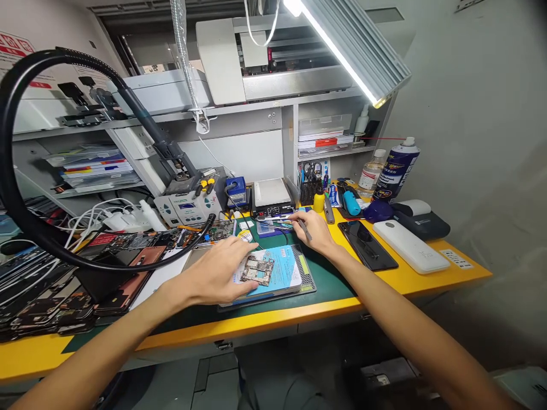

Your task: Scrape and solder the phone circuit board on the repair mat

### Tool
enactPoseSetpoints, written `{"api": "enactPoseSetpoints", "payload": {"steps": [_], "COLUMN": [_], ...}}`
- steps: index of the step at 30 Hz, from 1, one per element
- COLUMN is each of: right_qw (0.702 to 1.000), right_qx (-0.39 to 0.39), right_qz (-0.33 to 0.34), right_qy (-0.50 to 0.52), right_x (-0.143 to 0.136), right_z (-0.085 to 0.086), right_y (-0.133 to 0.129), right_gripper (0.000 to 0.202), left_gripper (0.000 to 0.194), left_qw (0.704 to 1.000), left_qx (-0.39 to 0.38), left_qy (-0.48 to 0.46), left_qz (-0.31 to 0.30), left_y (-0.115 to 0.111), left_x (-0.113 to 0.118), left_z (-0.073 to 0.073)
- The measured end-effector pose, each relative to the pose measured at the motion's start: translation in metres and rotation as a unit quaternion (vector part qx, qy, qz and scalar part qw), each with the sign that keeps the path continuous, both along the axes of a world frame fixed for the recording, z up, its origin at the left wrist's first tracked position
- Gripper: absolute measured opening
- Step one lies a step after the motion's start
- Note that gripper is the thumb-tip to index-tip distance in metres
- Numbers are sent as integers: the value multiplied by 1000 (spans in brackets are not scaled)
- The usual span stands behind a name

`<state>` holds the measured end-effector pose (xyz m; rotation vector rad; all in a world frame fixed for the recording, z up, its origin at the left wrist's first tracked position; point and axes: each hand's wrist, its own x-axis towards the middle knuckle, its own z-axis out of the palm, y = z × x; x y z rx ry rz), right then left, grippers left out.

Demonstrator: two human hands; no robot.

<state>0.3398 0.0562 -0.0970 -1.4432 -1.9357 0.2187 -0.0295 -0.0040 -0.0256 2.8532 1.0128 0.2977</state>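
Note:
My left hand [224, 270] rests on a light-blue printed box [280, 263], its thumb and fingers spread apart. The thumb lies at the near edge of a small phone circuit board [257, 270], which sits on that box. Beyond the board, my right hand [315, 230] has its fingers closed on a thin dark-handled tool [304, 229]; its tip is hard to make out. Just left of those fingers lie slim metal tools on a small blue tray [267, 229]. Under the box is a dark perforated plate [308, 276].
Phone parts [81, 296] are heaped at left, below a looped black hose [8, 171]. A soldering station [192, 202] stands behind. At right lie a black phone [367, 245] and a white power bank [410, 246], with a spray can [395, 173] behind. A lamp [354, 45] hangs overhead.

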Motion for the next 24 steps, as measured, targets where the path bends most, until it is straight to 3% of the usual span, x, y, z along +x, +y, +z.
{"api": "enactPoseSetpoints", "payload": {"steps": [5,12,24], "right_qw": [1000,998,993], "right_qx": [11,38,44], "right_qz": [-4,-9,2], "right_qy": [13,54,112], "right_x": [-2,-9,-10], "right_z": [1,3,4], "right_y": [0,3,4], "right_gripper": [39,40,42], "left_gripper": [54,51,50], "left_qw": [999,999,997], "left_qx": [-40,-17,25], "left_qy": [-2,-37,-76], "left_qz": [-29,-28,19], "left_y": [15,18,6], "left_x": [-15,-21,-29], "left_z": [-4,-22,-40]}}
